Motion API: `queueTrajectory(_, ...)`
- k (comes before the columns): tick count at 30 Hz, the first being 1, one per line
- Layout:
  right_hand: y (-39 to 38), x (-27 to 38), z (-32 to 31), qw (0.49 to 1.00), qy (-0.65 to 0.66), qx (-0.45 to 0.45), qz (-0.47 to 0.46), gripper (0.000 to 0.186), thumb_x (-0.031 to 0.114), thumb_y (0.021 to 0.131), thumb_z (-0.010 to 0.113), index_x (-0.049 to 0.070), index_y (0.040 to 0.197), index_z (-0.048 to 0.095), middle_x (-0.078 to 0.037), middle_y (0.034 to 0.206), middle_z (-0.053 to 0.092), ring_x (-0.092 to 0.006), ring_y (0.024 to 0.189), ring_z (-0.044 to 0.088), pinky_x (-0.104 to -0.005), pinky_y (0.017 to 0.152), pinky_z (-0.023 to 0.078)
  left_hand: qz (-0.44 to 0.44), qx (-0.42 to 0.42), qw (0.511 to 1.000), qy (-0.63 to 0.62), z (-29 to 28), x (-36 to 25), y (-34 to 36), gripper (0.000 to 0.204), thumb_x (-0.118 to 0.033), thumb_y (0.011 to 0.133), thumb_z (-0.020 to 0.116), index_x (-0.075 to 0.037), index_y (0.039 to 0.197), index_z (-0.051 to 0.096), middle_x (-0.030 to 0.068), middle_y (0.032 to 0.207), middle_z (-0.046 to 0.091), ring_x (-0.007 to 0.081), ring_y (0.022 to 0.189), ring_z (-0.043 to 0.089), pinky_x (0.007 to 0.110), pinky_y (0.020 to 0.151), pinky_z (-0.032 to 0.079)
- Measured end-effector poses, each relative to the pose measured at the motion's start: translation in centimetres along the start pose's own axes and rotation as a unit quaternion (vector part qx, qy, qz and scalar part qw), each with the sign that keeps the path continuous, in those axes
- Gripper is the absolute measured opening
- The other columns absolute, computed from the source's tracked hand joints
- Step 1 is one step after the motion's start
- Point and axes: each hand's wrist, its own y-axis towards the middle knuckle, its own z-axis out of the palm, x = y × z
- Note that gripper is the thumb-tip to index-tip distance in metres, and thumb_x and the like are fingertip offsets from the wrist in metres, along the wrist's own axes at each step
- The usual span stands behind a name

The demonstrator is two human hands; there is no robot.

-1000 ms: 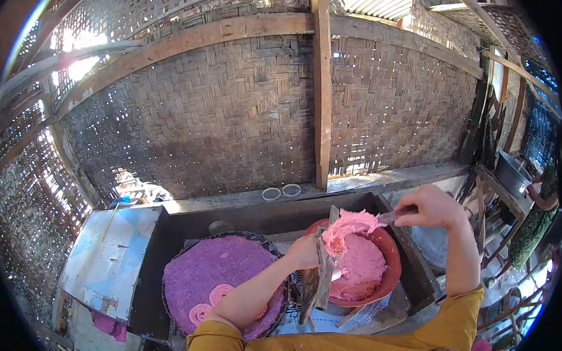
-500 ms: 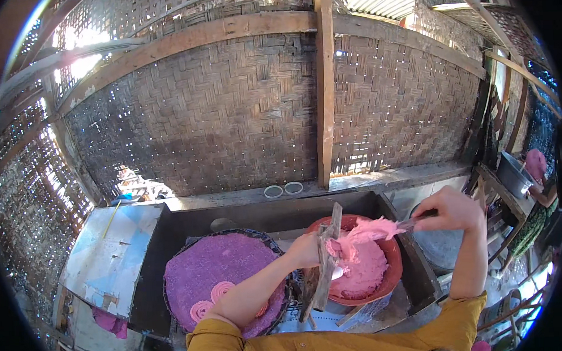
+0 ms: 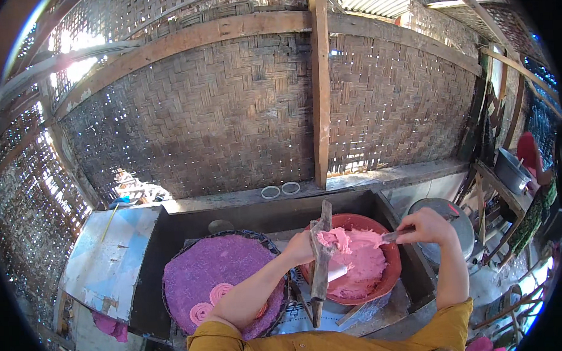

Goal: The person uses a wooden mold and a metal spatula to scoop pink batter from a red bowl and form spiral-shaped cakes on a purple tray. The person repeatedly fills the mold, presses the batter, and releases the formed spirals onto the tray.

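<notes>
My left hand (image 3: 301, 248) is closed around a rough wooden press (image 3: 322, 270), held tilted over the left rim of a red basin (image 3: 392, 270). A white tube (image 3: 337, 273) juts from the press, and a lump of pink dough (image 3: 334, 238) sits at its top. My right hand (image 3: 426, 226) grips a flat dark utensil (image 3: 391, 236), probably a spatula, whose tip is in the soft pink dough (image 3: 363, 273) filling the basin. Left of the basin lies a round tray covered in purple cloth (image 3: 219, 261); coiled pink dough rounds (image 3: 201, 312) rest on it, partly hidden by my left forearm.
A dark wooden trough (image 3: 189, 219) surrounds tray and basin. A blue-white panel (image 3: 113, 255) stands at its left end, a lidded metal pot (image 3: 440, 222) at its right. Two white rings (image 3: 280, 190) lie on the ledge. Far right, a person works beside a grey basin (image 3: 511, 172).
My right hand has moved down and left, bringing the utensil and its stretched dough lower toward the basin. The press in my left hand stands more upright.
</notes>
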Motion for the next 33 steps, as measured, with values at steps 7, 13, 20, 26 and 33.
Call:
queueTrajectory(7,-0.5,0.7,-1.9,0.998,0.055,-0.022,-0.036,0.035,0.036,0.068,0.070,0.005,0.083,0.067,-0.011,0.071,0.064,-0.0248,0.066,0.063,-0.0310,0.060,0.047,0.028,-0.023,0.998,0.041,-0.2,-0.4,-0.6,0.052,-0.039,0.066,0.064,-0.009,0.108,0.056,0.0169,0.097,0.060,0.0329,0.091,0.057,0.039,0.079,0.046)
queueTrajectory(13,1.1,2.5,-2.6,0.997,0.007,0.049,-0.054,0.033,0.038,0.073,0.064,0.008,0.085,0.067,-0.010,0.071,0.064,-0.0246,0.066,0.062,-0.0328,0.060,0.047,0.016,-0.003,0.995,0.095,0.0,-2.2,-0.6,0.053,-0.039,0.065,0.064,-0.009,0.108,0.056,0.0172,0.108,0.054,0.0335,0.094,0.056,0.039,0.080,0.047)
queueTrajectory(20,3.5,7.2,-1.1,0.977,-0.178,0.038,-0.108,0.026,0.031,0.074,0.058,0.006,0.075,0.061,-0.011,0.069,0.062,-0.0280,0.067,0.061,-0.0380,0.057,0.045,-0.003,-0.015,0.997,0.073,0.2,-3.6,-1.0,0.049,-0.041,0.064,0.065,-0.010,0.102,0.060,0.0161,0.103,0.058,0.0332,0.090,0.058,0.039,0.078,0.047)
queueTrajectory(26,4.1,9.7,5.1,0.847,-0.369,-0.191,-0.332,0.006,0.017,0.069,0.054,0.011,0.072,0.053,0.000,0.064,0.051,-0.0144,0.058,0.054,-0.0299,0.054,0.043,0.025,-0.033,0.997,0.060,1.1,-0.9,0.2,0.043,-0.039,0.068,0.061,-0.008,0.098,0.059,0.0175,0.091,0.062,0.0339,0.088,0.058,0.041,0.077,0.047)
queueTrajectory(33,0.9,6.5,-0.5,0.914,-0.225,-0.261,-0.213,0.022,0.027,0.062,0.066,0.012,0.075,0.056,-0.002,0.060,0.048,-0.0212,0.056,0.054,-0.0349,0.050,0.042,-0.027,-0.020,0.999,0.026,0.2,1.9,0.3,0.042,-0.038,0.069,0.057,-0.007,0.098,0.059,0.0189,0.092,0.061,0.0346,0.086,0.059,0.041,0.075,0.048)
